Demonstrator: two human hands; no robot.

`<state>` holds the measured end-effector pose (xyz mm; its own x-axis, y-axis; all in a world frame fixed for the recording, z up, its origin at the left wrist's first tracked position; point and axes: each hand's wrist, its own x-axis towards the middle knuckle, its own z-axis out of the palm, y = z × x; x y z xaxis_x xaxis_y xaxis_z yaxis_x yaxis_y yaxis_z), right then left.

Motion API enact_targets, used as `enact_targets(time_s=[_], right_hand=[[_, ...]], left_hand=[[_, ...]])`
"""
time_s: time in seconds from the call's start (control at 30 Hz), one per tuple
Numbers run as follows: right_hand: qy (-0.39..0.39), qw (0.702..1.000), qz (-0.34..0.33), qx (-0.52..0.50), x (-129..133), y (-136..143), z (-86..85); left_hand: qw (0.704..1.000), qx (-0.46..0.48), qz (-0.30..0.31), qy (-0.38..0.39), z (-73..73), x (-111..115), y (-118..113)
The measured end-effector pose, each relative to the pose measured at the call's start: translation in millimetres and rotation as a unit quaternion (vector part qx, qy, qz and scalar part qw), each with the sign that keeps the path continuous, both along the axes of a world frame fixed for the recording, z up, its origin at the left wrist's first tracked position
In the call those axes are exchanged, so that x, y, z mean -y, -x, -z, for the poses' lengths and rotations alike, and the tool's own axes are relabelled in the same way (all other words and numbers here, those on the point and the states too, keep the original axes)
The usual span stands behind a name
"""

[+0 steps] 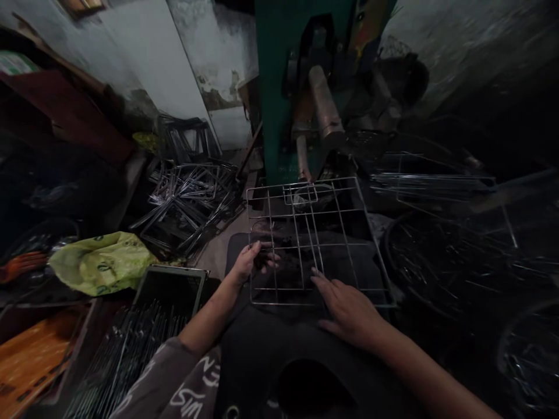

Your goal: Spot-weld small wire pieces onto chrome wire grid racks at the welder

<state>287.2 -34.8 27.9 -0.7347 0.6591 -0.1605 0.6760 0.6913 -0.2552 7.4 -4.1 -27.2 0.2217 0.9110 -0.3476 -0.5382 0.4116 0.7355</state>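
Observation:
A rectangular wire rack (286, 247) with crossing metal rods lies in front of me, its far edge under the electrode arms of a green machine. My left hand (253, 260) grips the rack's left side, thumb above and the other fingers partly under the wires. Over the near right part, my right hand (349, 308) is stretched out, thumb apart, fingertips at a middle rod. Whether those fingertips press on the rod or only rest there is hard to see. A small wire loop (301, 202) shows at the far edge, close to the lower electrode (303, 157).
The green machine (277, 99) stands ahead, with a thick copper-coloured arm (325, 105). Bent wire frames (192, 192) are heaped at the left. A yellow-green sack (105, 262), a bundle of rods (131, 349) and an orange crate (37, 361) lie nearer. Dark tubs (393, 238) stand right.

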Motion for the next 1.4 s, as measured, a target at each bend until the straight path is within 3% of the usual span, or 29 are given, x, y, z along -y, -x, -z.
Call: enact_targets(time_s=[0.27, 0.43, 0.67, 0.97, 1.2, 1.4], right_hand=[[0.009, 0.998, -0.058, -0.038, 3.7, -3.6, -9.1], [0.004, 0.999, -0.023, -0.048, -1.6, -9.7, -8.7], [0.022, 0.999, -0.037, 0.017, -18.4, 6.0, -7.8], [-0.003, 0.998, -0.061, 0.007, -7.4, 3.8, 5.5], [-0.046, 0.997, -0.052, -0.040, -6.1, 0.1, 5.2], [-0.023, 0.995, -0.049, -0.082, -6.8, -1.7, 20.5]], left_hand=[[1.000, -0.003, -0.006, 0.003, 0.9, 1.2, -2.3], [1.000, 0.000, -0.004, 0.004, 1.9, 1.7, -3.0], [1.000, -0.002, 0.004, 0.015, 0.2, 9.2, -2.8], [1.000, -0.006, 0.014, 0.001, 0.9, 12.8, -3.5], [0.999, -0.009, 0.031, -0.022, -5.0, 6.4, -0.5], [0.998, -0.021, 0.048, -0.032, -8.0, -2.3, -0.2]])
